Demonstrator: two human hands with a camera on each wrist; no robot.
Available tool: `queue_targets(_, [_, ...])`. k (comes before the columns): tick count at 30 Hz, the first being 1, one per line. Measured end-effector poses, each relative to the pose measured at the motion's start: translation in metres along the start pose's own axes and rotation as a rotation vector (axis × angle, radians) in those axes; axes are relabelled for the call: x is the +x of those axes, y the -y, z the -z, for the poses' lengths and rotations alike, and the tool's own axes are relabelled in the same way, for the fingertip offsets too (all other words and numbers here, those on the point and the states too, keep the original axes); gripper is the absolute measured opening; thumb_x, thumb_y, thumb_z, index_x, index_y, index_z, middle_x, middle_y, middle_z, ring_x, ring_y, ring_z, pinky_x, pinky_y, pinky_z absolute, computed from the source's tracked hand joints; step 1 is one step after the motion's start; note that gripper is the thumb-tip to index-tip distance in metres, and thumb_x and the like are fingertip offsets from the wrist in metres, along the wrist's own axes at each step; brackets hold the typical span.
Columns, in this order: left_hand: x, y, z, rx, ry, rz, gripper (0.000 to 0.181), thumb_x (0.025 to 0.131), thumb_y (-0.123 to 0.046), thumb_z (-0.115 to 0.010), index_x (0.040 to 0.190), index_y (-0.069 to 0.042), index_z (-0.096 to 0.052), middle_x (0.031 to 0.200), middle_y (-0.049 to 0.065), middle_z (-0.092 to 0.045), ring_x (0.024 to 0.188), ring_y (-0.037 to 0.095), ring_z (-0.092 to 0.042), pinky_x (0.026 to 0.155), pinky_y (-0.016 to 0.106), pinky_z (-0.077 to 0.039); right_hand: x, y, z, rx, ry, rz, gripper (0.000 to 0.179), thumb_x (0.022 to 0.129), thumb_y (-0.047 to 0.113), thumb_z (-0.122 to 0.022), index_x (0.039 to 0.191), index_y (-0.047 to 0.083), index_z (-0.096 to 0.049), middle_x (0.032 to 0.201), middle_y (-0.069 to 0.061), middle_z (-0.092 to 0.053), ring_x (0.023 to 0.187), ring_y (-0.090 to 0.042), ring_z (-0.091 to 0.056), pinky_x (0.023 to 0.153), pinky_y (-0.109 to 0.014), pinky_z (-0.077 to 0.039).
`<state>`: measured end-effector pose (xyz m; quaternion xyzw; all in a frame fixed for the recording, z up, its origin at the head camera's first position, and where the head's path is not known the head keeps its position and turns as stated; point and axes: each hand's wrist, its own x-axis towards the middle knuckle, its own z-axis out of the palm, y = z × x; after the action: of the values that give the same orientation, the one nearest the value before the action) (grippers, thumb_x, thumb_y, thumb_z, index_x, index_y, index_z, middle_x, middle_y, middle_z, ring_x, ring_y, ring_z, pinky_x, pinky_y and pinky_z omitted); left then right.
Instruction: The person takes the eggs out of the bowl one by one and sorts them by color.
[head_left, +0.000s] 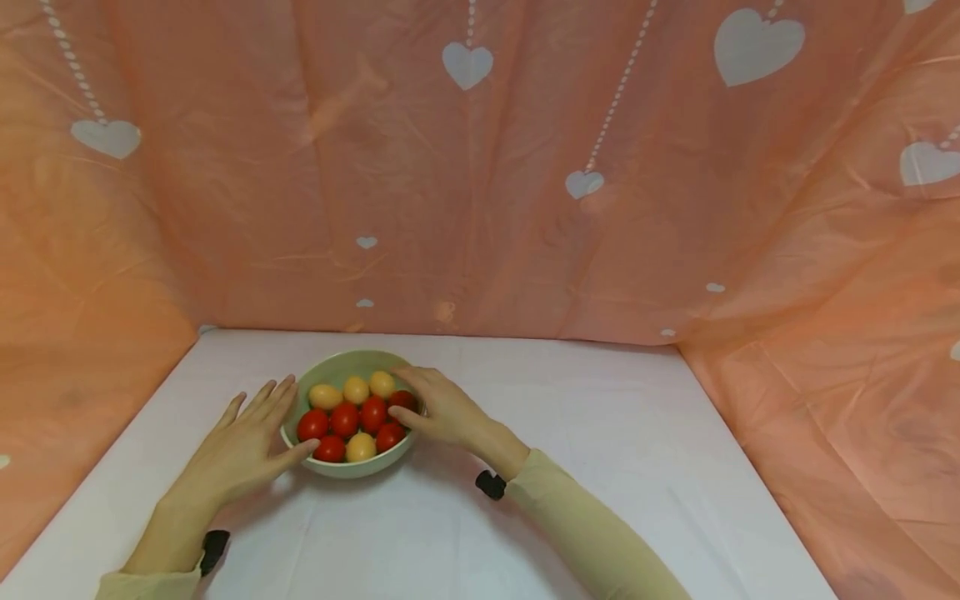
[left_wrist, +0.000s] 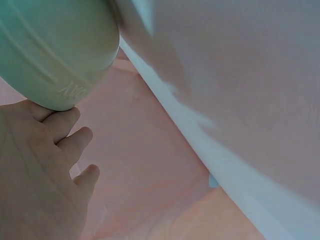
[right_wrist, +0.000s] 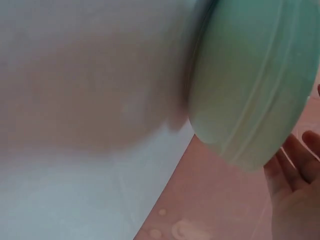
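Observation:
A pale green bowl [head_left: 356,472] stands on the white table, filled with several smooth red tomatoes [head_left: 344,420] and several pale yellow oval pieces [head_left: 362,447] of similar size. At its left side is my left hand [head_left: 243,446], fingers straight and spread, the thumb over the near rim. From the left wrist view, fingertips of that left hand [left_wrist: 42,155] meet the bowl's rim. My right hand [head_left: 444,408] lies at the right rim, its thumb reaching over the contents. Extended fingers of the right hand [right_wrist: 297,185] rest by the bowl's outer wall [right_wrist: 245,95] in the right wrist view.
A white cloth [head_left: 600,467] covers the table around the bowl. Orange-pink sheets with white hearts [head_left: 480,208] hang behind the table and along both sides. Black bands [head_left: 491,485] sit at the wrists, below light sleeves [head_left: 592,533].

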<state>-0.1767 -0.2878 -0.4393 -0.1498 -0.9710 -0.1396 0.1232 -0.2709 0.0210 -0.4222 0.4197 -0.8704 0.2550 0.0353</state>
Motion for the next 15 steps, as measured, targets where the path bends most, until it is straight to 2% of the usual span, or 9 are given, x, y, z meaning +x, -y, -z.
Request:
queue_targets(6, [0.003, 0.0, 0.001, -0.003, 0.013, 0.003, 0.097, 0.096, -0.06, -0.064, 0.159, 0.006, -0.032, 0.165, 0.024, -0.034, 0.149, 0.048, -0.033, 0.124, 0.065, -0.015, 0.015, 0.001, -0.004, 0.005, 0.07, 0.029, 0.054, 0.103, 0.031, -0.066, 0.152, 0.011, -0.052, 0.145, -0.002, -0.062, 0.135, -0.018, -0.056, 0.117, -0.03, -0.041])
queue_targets(11, [0.004, 0.0, 0.0, -0.01, 0.022, 0.001, 0.097, 0.096, -0.06, -0.064, 0.159, 0.007, -0.032, 0.165, 0.026, -0.033, 0.149, 0.049, -0.032, 0.124, 0.065, -0.016, 0.028, 0.001, -0.007, -0.015, 0.132, 0.056, 0.047, 0.101, 0.025, -0.07, 0.144, 0.008, -0.059, 0.137, -0.004, -0.067, 0.125, -0.016, -0.062, 0.111, -0.024, -0.045])
queue_targets(15, [0.003, 0.001, -0.001, -0.014, 0.032, 0.003, 0.098, 0.097, -0.059, -0.064, 0.159, 0.008, -0.031, 0.164, 0.027, -0.032, 0.149, 0.05, -0.032, 0.123, 0.065, -0.017, 0.037, 0.002, -0.008, -0.049, 0.195, 0.064, 0.044, 0.099, 0.021, -0.072, 0.14, 0.007, -0.064, 0.133, -0.006, -0.069, 0.122, -0.017, -0.063, 0.111, -0.023, -0.045])
